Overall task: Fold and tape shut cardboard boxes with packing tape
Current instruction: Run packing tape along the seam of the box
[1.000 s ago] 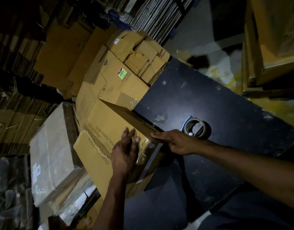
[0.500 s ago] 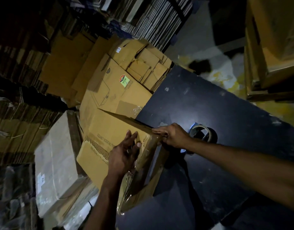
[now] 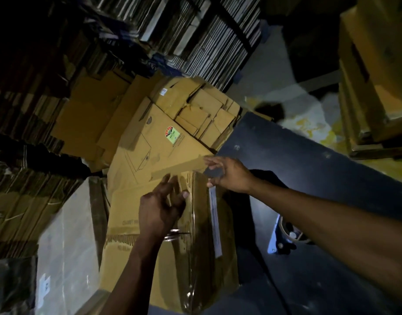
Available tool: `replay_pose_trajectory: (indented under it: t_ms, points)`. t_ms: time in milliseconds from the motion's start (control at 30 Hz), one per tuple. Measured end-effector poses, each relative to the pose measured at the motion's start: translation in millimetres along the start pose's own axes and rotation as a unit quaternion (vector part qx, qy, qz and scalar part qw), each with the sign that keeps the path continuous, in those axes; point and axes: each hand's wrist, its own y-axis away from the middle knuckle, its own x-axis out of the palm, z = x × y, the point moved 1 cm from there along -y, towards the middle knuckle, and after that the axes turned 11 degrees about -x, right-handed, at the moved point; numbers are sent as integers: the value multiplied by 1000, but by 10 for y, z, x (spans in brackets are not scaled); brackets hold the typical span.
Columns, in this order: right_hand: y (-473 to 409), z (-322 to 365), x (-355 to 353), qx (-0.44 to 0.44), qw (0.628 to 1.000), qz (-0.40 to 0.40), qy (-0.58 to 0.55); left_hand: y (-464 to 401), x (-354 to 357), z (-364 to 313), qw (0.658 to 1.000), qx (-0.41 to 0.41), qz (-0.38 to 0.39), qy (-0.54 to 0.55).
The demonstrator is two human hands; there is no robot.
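Note:
A brown cardboard box (image 3: pixel 127 226) with printed lettering and shiny tape strips lies tilted at the left edge of the dark table (image 3: pixel 309 169). My left hand (image 3: pixel 160 206) rests on the box's upper face with fingers spread. My right hand (image 3: pixel 229 175) holds the far corner of a raised cardboard flap (image 3: pixel 179 168), thumb below and fingers on top. A roll of packing tape on a blue dispenser (image 3: pixel 286 235) sits on the table under my right forearm, partly hidden.
Flattened cartons (image 3: pixel 172 123) lie stacked behind the box, one with a green and red sticker. A pale wrapped bundle (image 3: pixel 66 242) lies at the left. Dense stacks of flat cardboard (image 3: pixel 207 42) fill the back. Wooden crates (image 3: pixel 377 76) stand at the right.
The box has swung round and nearer to me, and its flap has come up. My right hand moved from the box edge up to the flap's corner. The tape dispenser now lies beneath my forearm.

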Motion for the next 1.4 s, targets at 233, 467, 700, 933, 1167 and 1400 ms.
replay_pose_trajectory:
  t_ms: [233, 467, 700, 933, 1167, 1400]
  points:
    - [-49, 198, 72, -30, 995, 1, -98, -410, 107, -104, 983, 27, 90, 158]
    - [152, 207, 280, -29, 986, -91, -138, -523, 263, -16, 954, 17, 95, 282]
    - [456, 139, 508, -145, 980, -133, -12, -581, 431, 86, 937, 43, 67, 339]
    - [377, 260, 554, -73, 976, -202, -27, -626, 423, 82, 937, 84, 69, 333]
    - [362, 383, 803, -108, 978, -174, 29, -666, 422, 70, 945, 79, 57, 311]
    - [437, 397, 477, -78, 978, -189, -29, -616, 386, 36, 946, 67, 45, 314]
